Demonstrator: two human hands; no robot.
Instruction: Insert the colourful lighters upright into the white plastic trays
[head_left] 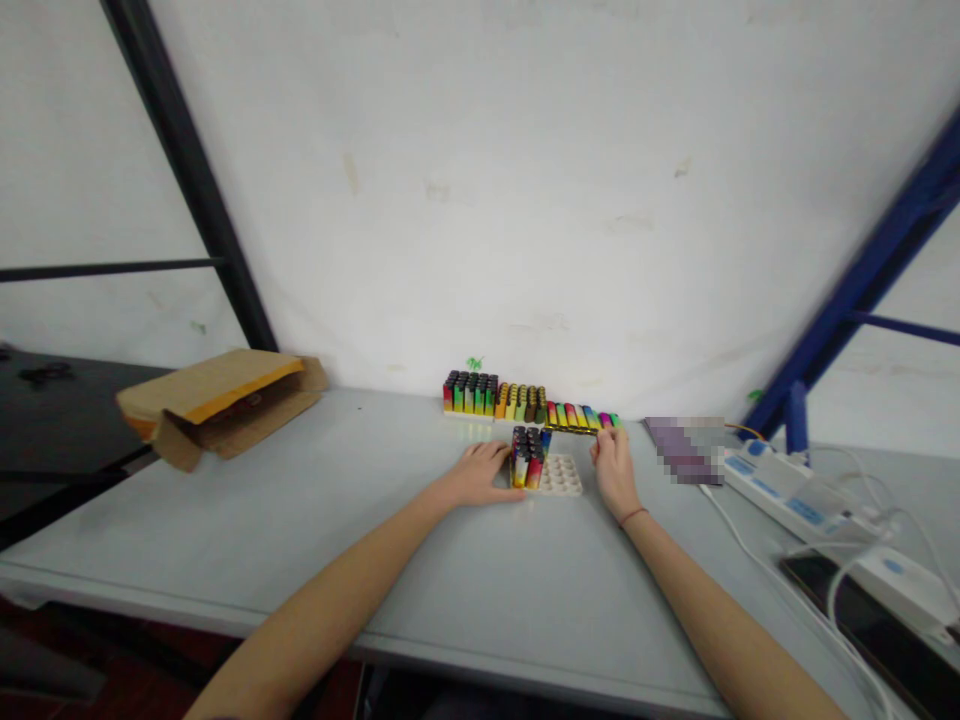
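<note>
A white tray with round holes stands on the table, its left part filled with upright lighters. My left hand is curved around the tray's left end, thumb at the front corner and fingers behind. At the right end of a row of colourful lighters lying on their sides, the fingers of my right hand are curled in and closed on a lighter, mostly hidden by the fingers. Left of that row stand two upright blocks: black-topped lighters and yellow-topped lighters.
An opened cardboard box lies at the left. On the right are a blurred purple item, a white power strip with cables, and a dark phone-like slab. A wall closes off the back, between a black post and a blue post.
</note>
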